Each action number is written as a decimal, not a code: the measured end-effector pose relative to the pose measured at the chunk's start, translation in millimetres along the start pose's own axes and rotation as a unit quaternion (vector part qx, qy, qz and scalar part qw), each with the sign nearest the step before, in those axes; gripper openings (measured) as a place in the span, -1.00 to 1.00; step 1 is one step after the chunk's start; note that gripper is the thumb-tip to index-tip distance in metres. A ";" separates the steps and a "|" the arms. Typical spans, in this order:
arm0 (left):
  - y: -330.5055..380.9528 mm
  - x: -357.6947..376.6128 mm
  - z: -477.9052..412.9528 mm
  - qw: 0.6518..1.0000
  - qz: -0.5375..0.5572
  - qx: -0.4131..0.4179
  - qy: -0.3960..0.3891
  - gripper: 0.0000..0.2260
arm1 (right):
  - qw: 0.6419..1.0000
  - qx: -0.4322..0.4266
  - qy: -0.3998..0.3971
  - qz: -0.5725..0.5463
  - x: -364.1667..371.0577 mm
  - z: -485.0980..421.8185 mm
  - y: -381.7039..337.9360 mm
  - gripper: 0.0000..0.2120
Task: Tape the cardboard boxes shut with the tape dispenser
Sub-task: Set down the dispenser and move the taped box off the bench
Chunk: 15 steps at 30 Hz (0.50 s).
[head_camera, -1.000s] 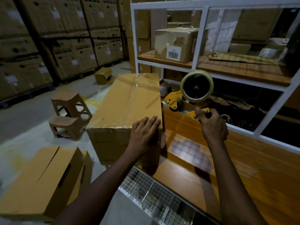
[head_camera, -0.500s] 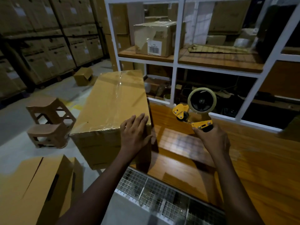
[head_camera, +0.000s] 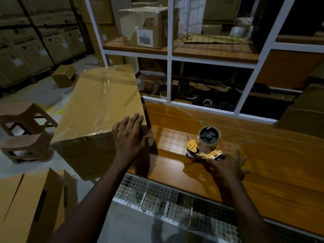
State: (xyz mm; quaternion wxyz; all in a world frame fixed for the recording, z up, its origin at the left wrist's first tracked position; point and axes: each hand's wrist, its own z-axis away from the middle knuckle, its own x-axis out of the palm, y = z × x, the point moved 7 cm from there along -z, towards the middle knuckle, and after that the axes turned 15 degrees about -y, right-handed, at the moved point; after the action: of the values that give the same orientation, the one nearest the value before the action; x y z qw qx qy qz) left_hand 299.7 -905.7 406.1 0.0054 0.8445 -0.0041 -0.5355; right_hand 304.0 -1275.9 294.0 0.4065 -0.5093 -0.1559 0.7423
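A large cardboard box lies on the left end of the wooden table, its top seam covered with clear tape. My left hand rests flat on the box's near right corner, fingers extended. The yellow tape dispenser, with its roll of clear tape, sits on the table to the right of the box. Just behind the dispenser is my right hand, fingers spread, fingertips touching the dispenser's handle.
A white-framed shelf unit with boxes and clutter stands behind the table. A wire mesh tray runs along the table's front edge. More cardboard boxes stand on the floor at lower left, near brown plastic stools.
My right hand has lowered the tape dispenser from the air down onto the table and opened its fingers. My left hand has stayed on the box corner.
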 end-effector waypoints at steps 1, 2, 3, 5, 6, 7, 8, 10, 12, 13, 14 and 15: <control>-0.1 -0.1 0.1 1.000 0.000 0.000 0.000 -0.36 | 0.999 0.027 -0.005 0.038 4.6 -2.1 9.3 -0.43; -0.3 0.2 0.2 1.000 -0.001 0.000 -0.002 -0.36 | 0.997 0.033 -0.004 0.065 7.9 -0.5 12.7 -0.42; -0.5 0.6 0.5 1.000 -0.002 0.000 -0.004 -0.36 | 0.994 0.048 -0.011 0.096 11.9 -4.1 20.6 -0.40; -1.1 1.2 0.8 1.000 -0.006 -0.002 -0.010 -0.36 | 0.990 0.068 -0.012 0.120 19.7 -18.1 37.1 -0.30; -1.1 1.1 0.5 1.000 -0.008 -0.003 -0.013 -0.36 | 0.991 0.072 -0.017 0.108 24.7 -26.2 44.3 -0.28; -1.2 0.8 0.3 1.000 -0.009 -0.003 -0.015 -0.36 | 0.991 0.077 -0.016 0.107 27.6 -28.9 48.9 -0.28; -0.8 0.6 0.1 1.000 -0.011 -0.004 -0.018 -0.36 | 0.990 0.075 -0.009 0.116 26.4 -26.2 46.2 -0.28; 0.6 0.2 0.4 1.000 -0.011 -0.002 -0.022 -0.37 | 0.987 0.088 -0.005 0.132 24.9 -26.9 45.7 -0.22; 1.0 0.1 0.1 1.000 -0.006 0.004 -0.030 -0.37 | 0.985 0.104 -0.009 0.134 25.1 -28.9 48.0 -0.11; 1.1 -0.2 -0.3 0.999 -0.005 0.007 -0.036 -0.35 | 0.984 0.107 -0.009 0.141 24.7 -29.8 47.4 -0.07; 1.2 -1.0 -0.7 0.999 -0.006 0.010 -0.043 -0.33 | 0.983 0.104 0.000 0.150 23.6 -27.9 43.4 -0.07; 1.4 -2.4 -1.4 0.999 -0.009 0.013 -0.051 -0.33 | 0.983 0.096 0.013 0.157 22.2 -25.3 35.8 -0.10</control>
State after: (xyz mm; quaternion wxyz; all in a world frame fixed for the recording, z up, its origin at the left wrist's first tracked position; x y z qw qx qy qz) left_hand 299.9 -907.1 408.9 -0.0107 0.8161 -0.0036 -0.5778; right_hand 307.0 -1285.8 246.1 0.3336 -0.4957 0.0031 0.8019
